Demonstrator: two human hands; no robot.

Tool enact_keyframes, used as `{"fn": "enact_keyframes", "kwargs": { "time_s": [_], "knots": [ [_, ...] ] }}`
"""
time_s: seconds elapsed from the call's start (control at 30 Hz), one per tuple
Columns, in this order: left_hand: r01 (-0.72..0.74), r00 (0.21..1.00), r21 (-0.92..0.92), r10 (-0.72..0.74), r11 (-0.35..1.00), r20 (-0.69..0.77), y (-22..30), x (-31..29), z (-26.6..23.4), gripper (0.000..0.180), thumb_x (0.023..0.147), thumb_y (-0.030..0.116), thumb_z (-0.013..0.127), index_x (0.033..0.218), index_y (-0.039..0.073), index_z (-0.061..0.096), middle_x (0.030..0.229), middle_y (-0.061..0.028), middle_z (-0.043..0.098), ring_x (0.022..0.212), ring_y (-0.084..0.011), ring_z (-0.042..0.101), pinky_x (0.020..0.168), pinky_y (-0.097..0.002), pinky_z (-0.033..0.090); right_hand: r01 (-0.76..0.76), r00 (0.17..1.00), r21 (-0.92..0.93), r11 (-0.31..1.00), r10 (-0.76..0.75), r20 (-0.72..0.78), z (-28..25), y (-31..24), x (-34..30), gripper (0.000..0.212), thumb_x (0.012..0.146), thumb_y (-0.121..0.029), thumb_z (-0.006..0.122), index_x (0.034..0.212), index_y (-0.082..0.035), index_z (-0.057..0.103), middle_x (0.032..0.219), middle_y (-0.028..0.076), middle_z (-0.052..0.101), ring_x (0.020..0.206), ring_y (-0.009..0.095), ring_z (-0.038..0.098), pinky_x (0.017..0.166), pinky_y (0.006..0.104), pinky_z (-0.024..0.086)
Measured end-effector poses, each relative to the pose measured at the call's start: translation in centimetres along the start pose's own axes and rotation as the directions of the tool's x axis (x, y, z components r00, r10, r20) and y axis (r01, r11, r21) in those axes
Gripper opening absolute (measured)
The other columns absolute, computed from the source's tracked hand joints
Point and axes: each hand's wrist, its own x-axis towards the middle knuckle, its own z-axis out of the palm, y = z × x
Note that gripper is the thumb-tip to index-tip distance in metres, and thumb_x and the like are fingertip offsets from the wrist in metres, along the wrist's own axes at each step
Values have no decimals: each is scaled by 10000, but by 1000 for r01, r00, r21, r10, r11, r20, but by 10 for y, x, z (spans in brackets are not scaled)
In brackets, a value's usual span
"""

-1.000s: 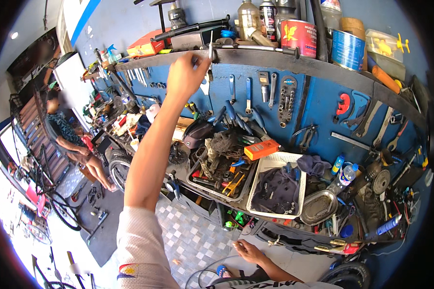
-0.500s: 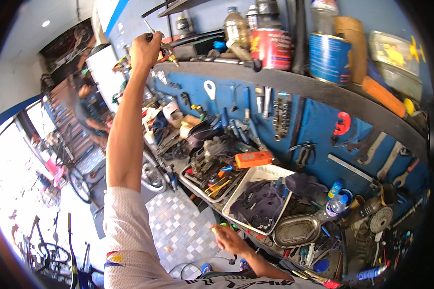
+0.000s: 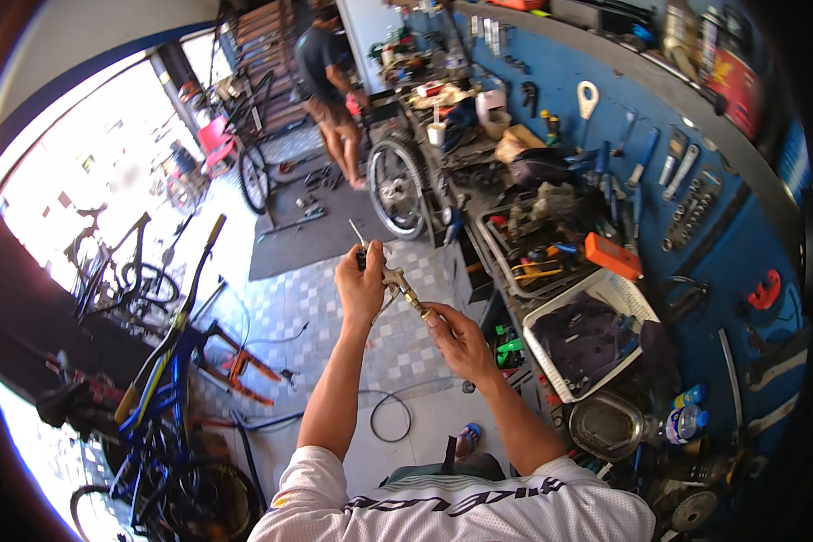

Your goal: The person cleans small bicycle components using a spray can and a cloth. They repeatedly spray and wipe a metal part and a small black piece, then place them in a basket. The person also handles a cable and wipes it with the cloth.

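Blow gun (image 3: 393,277) sits mid-scene, gripped in my curled left hand (image 3: 359,287), while my right hand (image 3: 462,343) pinches the brass fitting (image 3: 426,313) at its near end. Rightward I see a white basket (image 3: 547,359); farther off, a bicycle wheel (image 3: 397,191).

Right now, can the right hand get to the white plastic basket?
Probably yes: nothing seems to stand between the right hand and the white plastic basket, though that hand holds a brass fitting.
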Motion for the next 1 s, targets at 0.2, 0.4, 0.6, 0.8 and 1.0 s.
{"fn": "enact_keyframes", "kwargs": {
  "time_s": [0.2,0.4,0.6,0.8,1.0],
  "knots": [
    [25,986,33,-19,999,-168,-38,-77,-102,400,1045,265,633,747,10,553,594,22,503,577,-60,415,506,-293,349,-9,992,-76,997,19,123,94,16,-44,313,1082,-257,569,1319,-58,620,763,-23,541,659,60,457,597,255,390],
    [84,973,-44,-91,996,-214,-60,-170,-193,360,1048,245,626,778,9,594,624,28,533,594,-46,438,514,-279,365,-184,964,-138,973,206,168,173,31,-125,351,1098,-383,524,1114,-46,619,699,-19,546,599,65,470,545,260,386],
    [156,983,-54,-160,986,-89,-60,-246,-254,309,1049,226,614,847,-8,612,639,34,538,598,-56,429,516,-281,365,-528,836,168,832,474,277,229,35,-216,425,1106,-439,477,919,-73,585,580,-72,410,471,32,364,443,227,290],
    [158,976,-132,-175,979,-133,-67,-301,-275,279,1040,207,621,861,-8,621,619,-30,563,590,-75,461,519,-319,395,44,985,-497,866,44,165,256,33,-238,352,1044,-265,562,1303,-26,546,834,184,663,743,387,672,679,463,533],
    [296,949,67,-301,953,92,-119,-349,-253,391,1044,365,591,979,-16,645,717,-165,671,660,-233,662,598,-397,487,324,935,-678,660,-112,338,249,62,-273,932,883,-133,669,1643,-62,133,1135,248,601,883,452,669,823,464,582]
  ]
}}
